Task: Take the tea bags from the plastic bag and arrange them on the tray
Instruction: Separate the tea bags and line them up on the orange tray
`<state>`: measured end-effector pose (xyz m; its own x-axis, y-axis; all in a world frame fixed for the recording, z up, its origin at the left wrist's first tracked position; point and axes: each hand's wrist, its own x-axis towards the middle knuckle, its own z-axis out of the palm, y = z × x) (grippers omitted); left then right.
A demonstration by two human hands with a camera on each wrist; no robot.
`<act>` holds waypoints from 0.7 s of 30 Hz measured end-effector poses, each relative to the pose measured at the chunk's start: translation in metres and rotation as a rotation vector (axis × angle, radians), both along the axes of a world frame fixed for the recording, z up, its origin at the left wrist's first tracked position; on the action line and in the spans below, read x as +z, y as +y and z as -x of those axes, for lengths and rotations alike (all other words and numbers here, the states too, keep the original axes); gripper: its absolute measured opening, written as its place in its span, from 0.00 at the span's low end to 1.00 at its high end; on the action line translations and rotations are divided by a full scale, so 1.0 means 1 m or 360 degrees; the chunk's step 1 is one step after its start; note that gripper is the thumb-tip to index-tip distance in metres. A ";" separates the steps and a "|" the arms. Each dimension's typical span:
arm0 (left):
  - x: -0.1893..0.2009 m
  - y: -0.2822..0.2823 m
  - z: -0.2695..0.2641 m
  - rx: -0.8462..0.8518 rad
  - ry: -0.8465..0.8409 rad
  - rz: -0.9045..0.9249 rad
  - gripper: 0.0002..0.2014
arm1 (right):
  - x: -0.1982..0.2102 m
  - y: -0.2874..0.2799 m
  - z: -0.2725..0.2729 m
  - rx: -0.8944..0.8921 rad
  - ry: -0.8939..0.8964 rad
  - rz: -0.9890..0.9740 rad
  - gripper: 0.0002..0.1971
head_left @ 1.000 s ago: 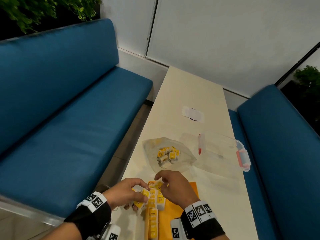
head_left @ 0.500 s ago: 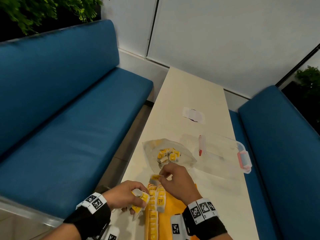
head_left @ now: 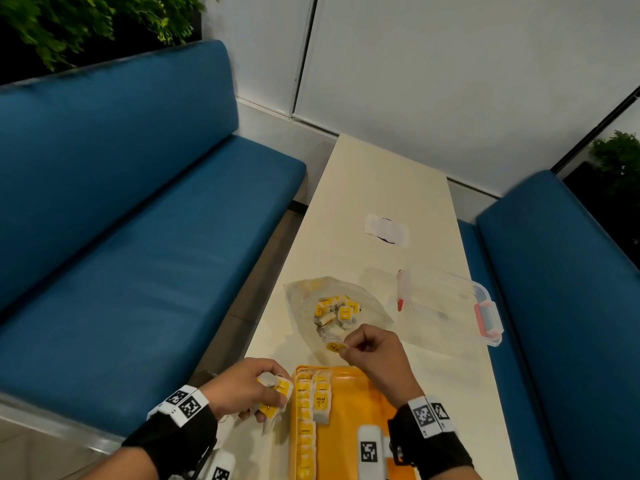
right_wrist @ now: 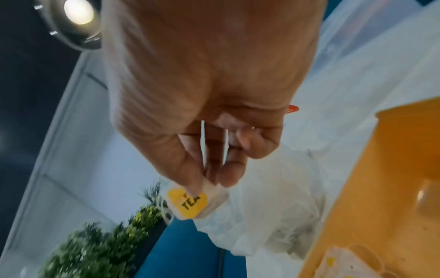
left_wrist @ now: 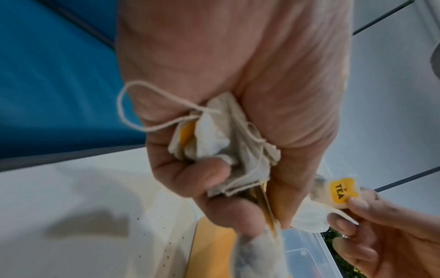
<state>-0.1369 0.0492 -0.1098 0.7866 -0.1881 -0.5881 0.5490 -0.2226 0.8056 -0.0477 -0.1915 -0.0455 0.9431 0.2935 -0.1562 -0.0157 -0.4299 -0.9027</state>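
The left hand (head_left: pixel 247 388) was fisted round a bunch of tea bags (left_wrist: pixel 226 143), strings trailing; how many, I couldn't tell. At its 3 o'clock the tray (head_left: pixel 349 403) ran off the bottom edge, rows of bags (head_left: pixel 306 424) along its left side. The right hand (head_left: pixel 375 355), which a second earlier hovered over the tray's top, had moved toward 12 o'clock to the bag's (head_left: pixel 374 313) mouth, thumb and finger pinching one tag (right_wrist: pixel 188 203).
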 end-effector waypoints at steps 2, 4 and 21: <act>-0.001 0.000 0.002 0.0007 0.0001 -0.0006 0.14 | 0.000 -0.004 0.003 -0.0034 0.0108 -0.0156 0.10; -0.002 0.000 0.003 0.0017 -0.0001 -0.0006 0.14 | -0.001 -0.007 0.007 -0.0072 0.0214 -0.0244 0.07; 0.004 -0.009 0.006 0.0002 -0.0064 -0.0015 0.13 | -0.049 -0.029 0.041 0.0115 0.0675 0.0149 0.06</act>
